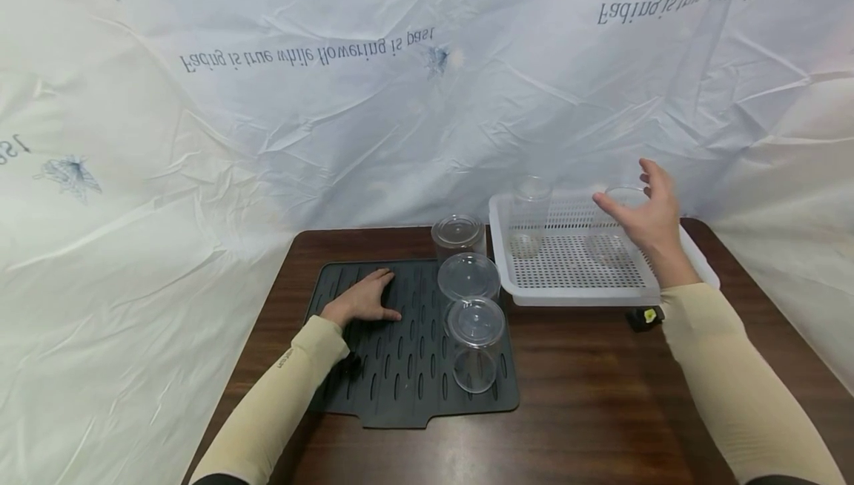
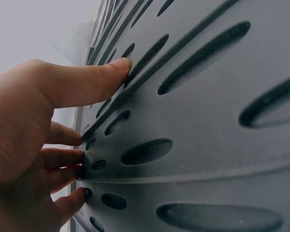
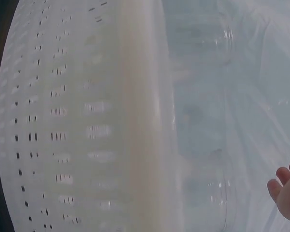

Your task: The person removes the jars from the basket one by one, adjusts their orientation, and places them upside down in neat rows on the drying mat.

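My left hand (image 1: 363, 299) rests on the dark grey ribbed mat (image 1: 400, 374) with thumb and fingers spread. The left wrist view shows its thumb and fingertips against the slotted surface, and nothing in the grasp. My right hand (image 1: 652, 227) is raised over the right part of a white perforated basket (image 1: 580, 297), thumb and fingers apart. Just beside it, partly behind the fingers, a clear cup (image 1: 603, 244) stands in the basket. Another clear cup (image 1: 530, 210) stands at the basket's left. In the right wrist view only fingertips (image 3: 286, 191) show, at the right edge, apart from the cups.
Three clear containers line the mat's right side: a near one (image 1: 477, 355), a middle one (image 1: 468, 271) and a far one (image 1: 458, 231). A small black object (image 1: 644, 318) is by my right sleeve. A pale printed sheet (image 1: 373, 136) hangs behind the brown table (image 1: 567, 411).
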{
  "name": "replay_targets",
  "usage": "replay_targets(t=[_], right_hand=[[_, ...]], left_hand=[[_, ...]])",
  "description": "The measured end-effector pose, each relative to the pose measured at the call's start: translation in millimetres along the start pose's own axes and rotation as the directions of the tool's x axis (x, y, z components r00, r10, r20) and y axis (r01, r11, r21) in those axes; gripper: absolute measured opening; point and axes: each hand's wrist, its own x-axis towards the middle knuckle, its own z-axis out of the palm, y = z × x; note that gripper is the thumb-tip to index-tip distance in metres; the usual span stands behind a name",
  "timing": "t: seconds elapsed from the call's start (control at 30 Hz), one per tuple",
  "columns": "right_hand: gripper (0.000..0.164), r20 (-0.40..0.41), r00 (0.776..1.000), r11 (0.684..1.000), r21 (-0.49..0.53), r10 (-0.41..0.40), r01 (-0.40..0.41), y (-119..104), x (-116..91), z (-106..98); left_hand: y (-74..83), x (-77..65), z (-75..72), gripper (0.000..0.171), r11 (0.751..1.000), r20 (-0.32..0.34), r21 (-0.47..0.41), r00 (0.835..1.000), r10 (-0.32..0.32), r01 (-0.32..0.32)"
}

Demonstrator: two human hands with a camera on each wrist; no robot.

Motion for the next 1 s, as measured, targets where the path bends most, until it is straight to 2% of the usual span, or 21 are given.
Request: replay_targets(t=[0.13, 0.43, 0.8, 1.0], right_hand=[[0.092, -0.025, 0.999, 0.999, -0.044, 0.027, -0.028, 5.2, 2.5, -3.8], [0.093, -0.027, 0.996, 0.993, -0.08, 0.081, -0.083, 20.3, 3.5, -7.7], [0.093, 0.014, 0.989, 0.983, -0.12, 0.145, -0.142, 36.7, 1.6, -7.6], [0.095, 0.007, 0.982, 0.975, -0.125, 0.187, -0.185, 42.5, 1.3, -8.2]], left_hand=[[0.5, 1.1, -0.9, 0.098, 1.0, -0.005, 0.004, 1.0, 0.001, -0.001], [-1.1, 1.8, 2.7, 0.098, 1.0, -0.008, 0.006, 1.0, -0.001, 0.001], [-1.2, 0.0, 2.2, 0.097, 1.0, -0.012, -0.005, 1.0, 0.005, -0.005], [-1.3, -0.8, 2.4, 0.097, 1.0, -0.017, -0.008, 1.0, 0.015, -0.015]])
